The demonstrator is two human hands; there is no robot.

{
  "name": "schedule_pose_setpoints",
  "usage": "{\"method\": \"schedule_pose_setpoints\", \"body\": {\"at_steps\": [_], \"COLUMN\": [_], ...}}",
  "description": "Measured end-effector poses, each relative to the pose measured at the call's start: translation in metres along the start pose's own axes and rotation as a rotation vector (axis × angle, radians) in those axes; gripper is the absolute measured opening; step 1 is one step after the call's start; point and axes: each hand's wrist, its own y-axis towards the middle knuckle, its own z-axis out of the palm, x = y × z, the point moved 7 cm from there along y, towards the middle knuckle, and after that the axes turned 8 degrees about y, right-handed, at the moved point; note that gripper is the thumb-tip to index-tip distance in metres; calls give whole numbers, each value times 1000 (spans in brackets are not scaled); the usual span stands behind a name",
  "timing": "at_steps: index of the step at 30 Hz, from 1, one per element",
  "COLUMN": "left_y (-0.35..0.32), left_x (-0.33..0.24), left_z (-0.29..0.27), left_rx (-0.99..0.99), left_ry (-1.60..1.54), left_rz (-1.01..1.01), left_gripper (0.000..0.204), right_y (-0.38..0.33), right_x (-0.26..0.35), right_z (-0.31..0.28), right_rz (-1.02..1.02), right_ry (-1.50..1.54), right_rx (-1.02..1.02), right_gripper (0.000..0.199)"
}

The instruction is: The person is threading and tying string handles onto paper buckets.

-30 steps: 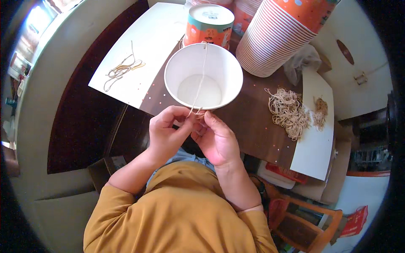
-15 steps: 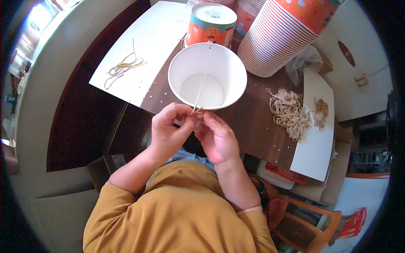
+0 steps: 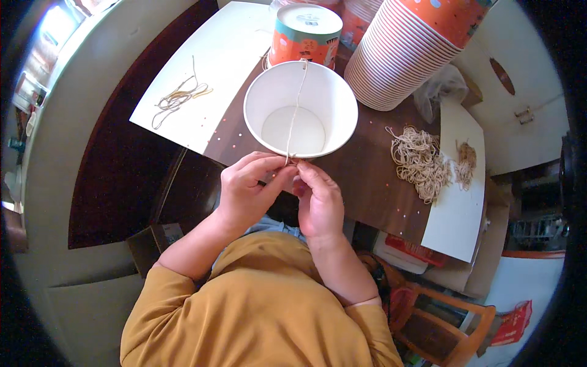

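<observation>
Left hand (image 3: 247, 192) and right hand (image 3: 318, 202) meeting at near rim of white paper cup (image 3: 301, 110) – fingers of both pinching closed on thin string (image 3: 296, 110) stretching across cup mouth. Cup sitting mid-bench – rubber band heap (image 3: 419, 160) lying toward right edge.

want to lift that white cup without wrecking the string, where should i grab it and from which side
Probably the white paper cup by its outer wall just under the rim, from its right. It stands upright, mouth open; the string crosses the mouth front to back, the hands pinch it at the near rim, and another cup crowds the far side.
</observation>
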Motion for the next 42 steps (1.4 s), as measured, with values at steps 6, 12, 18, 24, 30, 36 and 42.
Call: {"method": "schedule_pose_setpoints", "body": {"at_steps": [6, 12, 18, 24, 30, 36, 42], "left_y": [0, 0, -8, -9, 2, 2, 10], "left_x": [-7, 6, 36, 27, 0, -7, -36], "left_z": [-3, 2, 15, 11, -4, -9, -15], "left_rx": [-24, 68, 312, 216, 92, 48, -11], "left_ry": [141, 33, -648, -712, -62, -87, 398], "left_rz": [57, -119, -572, -504, 87, -3, 499], "left_gripper": [14, 12, 6, 9, 29, 27, 26], "right_y": [-4, -3, -4, 0, 1, 1, 0], "right_x": [6, 10, 19, 19, 18, 21, 28], "right_z": [14, 13, 18, 13, 12, 12, 9], "right_rz": [-46, -161, -148, -120, -112, -163, -238], "right_ry": [-75, -123, -211, -168, -182, -294, -338], "right_rx": [-3, 16, 2, 25, 57, 43, 56], "right_gripper": [17, 14, 13, 14, 15, 13, 13]}}
